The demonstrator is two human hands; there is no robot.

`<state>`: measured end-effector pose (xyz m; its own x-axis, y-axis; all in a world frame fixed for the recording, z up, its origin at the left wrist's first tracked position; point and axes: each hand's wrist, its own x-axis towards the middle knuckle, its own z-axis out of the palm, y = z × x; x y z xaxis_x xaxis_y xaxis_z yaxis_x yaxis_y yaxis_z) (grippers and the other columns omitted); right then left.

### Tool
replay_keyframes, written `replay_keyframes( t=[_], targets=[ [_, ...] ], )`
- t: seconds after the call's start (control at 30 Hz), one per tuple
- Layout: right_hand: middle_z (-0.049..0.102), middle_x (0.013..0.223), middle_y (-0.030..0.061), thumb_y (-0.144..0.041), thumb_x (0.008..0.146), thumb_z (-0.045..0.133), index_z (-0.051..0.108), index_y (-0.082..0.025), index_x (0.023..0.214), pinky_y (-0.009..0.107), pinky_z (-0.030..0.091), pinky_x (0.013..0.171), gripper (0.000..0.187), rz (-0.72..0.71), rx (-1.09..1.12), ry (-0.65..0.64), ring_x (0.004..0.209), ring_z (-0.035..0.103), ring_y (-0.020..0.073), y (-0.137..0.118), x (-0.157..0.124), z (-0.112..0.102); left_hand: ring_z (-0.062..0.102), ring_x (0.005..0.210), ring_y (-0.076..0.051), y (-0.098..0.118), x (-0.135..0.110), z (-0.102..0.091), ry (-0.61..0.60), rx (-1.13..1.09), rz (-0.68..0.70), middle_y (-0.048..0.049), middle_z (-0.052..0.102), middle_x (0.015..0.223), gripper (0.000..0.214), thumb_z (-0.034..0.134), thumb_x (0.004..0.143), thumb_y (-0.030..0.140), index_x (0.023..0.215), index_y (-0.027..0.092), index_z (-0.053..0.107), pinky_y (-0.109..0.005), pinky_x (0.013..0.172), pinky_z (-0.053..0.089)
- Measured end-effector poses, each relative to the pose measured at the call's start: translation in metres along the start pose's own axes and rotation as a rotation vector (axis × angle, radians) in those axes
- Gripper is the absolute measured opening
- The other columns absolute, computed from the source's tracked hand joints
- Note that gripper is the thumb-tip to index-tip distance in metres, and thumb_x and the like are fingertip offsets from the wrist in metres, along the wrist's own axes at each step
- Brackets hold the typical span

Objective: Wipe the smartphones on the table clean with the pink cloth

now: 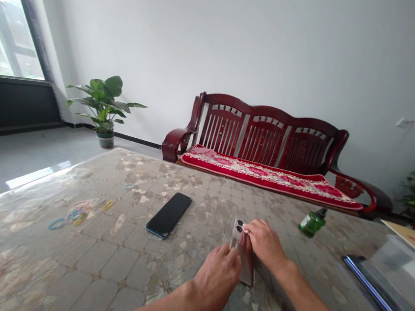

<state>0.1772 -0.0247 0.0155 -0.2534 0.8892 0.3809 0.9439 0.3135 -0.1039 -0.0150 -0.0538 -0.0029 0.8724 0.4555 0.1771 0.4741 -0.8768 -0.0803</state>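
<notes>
A pinkish-silver phone (242,251) stands on its long edge on the patterned table (92,256), its back with two camera lenses facing up-left. My left hand (216,278) grips its near left side, fingers curled around it. My right hand (264,243) holds the phone's right side, with fingertips pressed at the top by the lenses. A second phone (169,215), dark screen up with a blue rim, lies flat farther left, apart from both hands.
Several coloured hair bands (73,216) lie scattered at the table's left. A small green bottle (312,223) lies on the right. A dark tablet and clear sheet (386,275) sit at the near right. Behind the table stand a red wooden bench (263,154) and a potted plant (103,112).
</notes>
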Motion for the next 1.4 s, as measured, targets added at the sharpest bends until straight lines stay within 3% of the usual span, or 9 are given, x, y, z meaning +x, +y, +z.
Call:
replay_keyframes(
  t=[0.23,0.53,0.8,1.07,1.27,1.4],
  targets=[
    [0.062,0.085,0.0019,-0.008,0.092,0.044,0.065,-0.023,0.087,0.028,0.043,0.076,0.026,-0.102,0.063,-0.055,0.085,0.056,0.0177,-0.016,-0.029,-0.006,0.052,0.092,-0.025,0.002,0.000,0.003,0.022,-0.033,-0.054,-0.0096,0.061,0.096,0.016,0.060,0.088,0.025,0.097,0.014,0.066,-0.037,0.078,0.041],
    [0.064,0.086,0.0027,-0.006,0.088,0.046,0.065,-0.023,0.083,0.029,0.043,0.079,0.026,-0.004,0.026,-0.020,0.087,0.056,0.0192,-0.006,-0.001,-0.002,0.054,0.089,-0.025,0.000,0.001,-0.007,-0.017,-0.007,-0.002,-0.0086,0.062,0.090,0.011,0.060,0.087,0.019,0.093,0.013,0.067,-0.036,0.075,0.042],
    [0.063,0.084,-0.0001,-0.004,0.088,0.047,0.063,-0.024,0.085,0.026,0.042,0.074,0.026,-0.140,0.071,-0.087,0.084,0.056,0.0162,-0.020,-0.027,-0.011,0.053,0.091,-0.025,0.002,0.001,0.007,0.035,-0.033,-0.051,-0.0093,0.062,0.094,0.016,0.065,0.086,0.028,0.095,0.015,0.067,-0.036,0.079,0.042],
    [0.063,0.084,0.0017,-0.003,0.087,0.045,0.064,-0.022,0.081,0.028,0.043,0.077,0.028,-0.036,0.041,-0.015,0.086,0.056,0.0181,-0.011,-0.011,-0.004,0.052,0.091,-0.025,0.000,0.000,0.001,0.044,0.020,-0.004,-0.0093,0.062,0.093,0.014,0.059,0.086,0.019,0.096,0.013,0.067,-0.037,0.077,0.041],
    [0.063,0.085,0.0003,-0.004,0.091,0.046,0.064,-0.023,0.088,0.027,0.042,0.074,0.026,-0.132,0.116,-0.096,0.085,0.056,0.0171,-0.023,-0.031,-0.015,0.051,0.091,-0.024,0.001,0.000,0.010,0.056,0.026,-0.019,-0.0094,0.061,0.093,0.013,0.059,0.086,0.022,0.092,0.013,0.067,-0.036,0.077,0.041],
    [0.064,0.087,0.0010,-0.005,0.091,0.046,0.065,-0.023,0.089,0.028,0.043,0.076,0.026,-0.127,0.106,-0.087,0.086,0.057,0.0176,-0.022,-0.027,-0.014,0.052,0.089,-0.024,0.001,0.000,0.006,0.046,0.054,0.000,-0.0087,0.062,0.093,0.011,0.061,0.084,0.018,0.092,0.013,0.066,-0.036,0.075,0.042]
  ],
)
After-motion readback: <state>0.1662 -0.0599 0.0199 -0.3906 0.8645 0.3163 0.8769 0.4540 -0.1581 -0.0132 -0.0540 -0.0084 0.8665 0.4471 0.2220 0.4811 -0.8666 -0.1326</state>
